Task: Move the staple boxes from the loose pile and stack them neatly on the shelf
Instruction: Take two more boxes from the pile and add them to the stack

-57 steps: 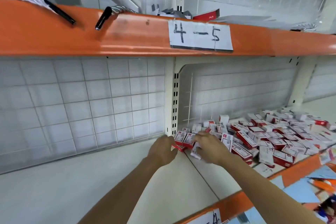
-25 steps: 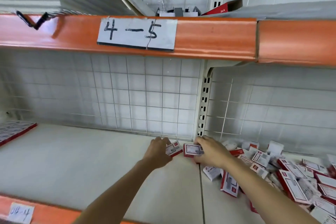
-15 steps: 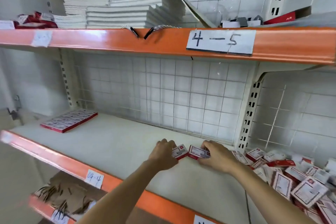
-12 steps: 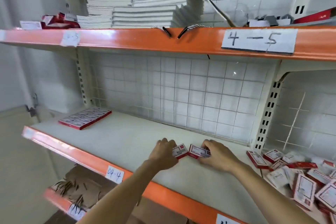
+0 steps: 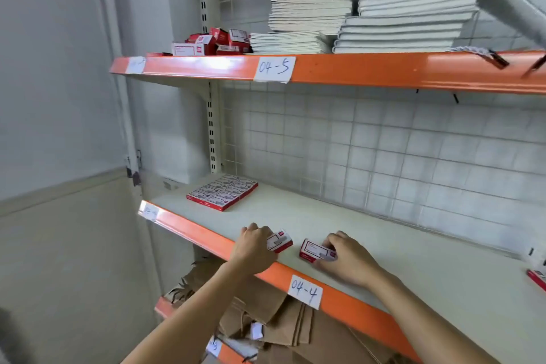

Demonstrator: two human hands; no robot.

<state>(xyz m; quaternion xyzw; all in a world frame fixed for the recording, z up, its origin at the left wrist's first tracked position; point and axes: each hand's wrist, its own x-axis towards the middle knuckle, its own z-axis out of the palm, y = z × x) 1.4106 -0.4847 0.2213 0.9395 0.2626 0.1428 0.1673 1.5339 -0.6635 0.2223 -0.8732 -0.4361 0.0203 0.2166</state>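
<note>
My left hand grips a red and white staple box just above the white shelf, near its orange front edge. My right hand grips a second staple box a little to the right, low over the shelf. A flat, neat block of staple boxes lies at the shelf's far left end. Of the loose pile only one box corner shows at the right edge.
The shelf's orange lip carries a paper label "04-4". The shelf above, labelled "04-5", holds stacked notebooks and some staple boxes. Brown paper bags lie on the shelf below. A wire grid backs the shelf.
Both hands have carried their boxes leftwards along the shelf, away from the loose pile, which has slid out of view to the right. The neat block at the left is now nearer.
</note>
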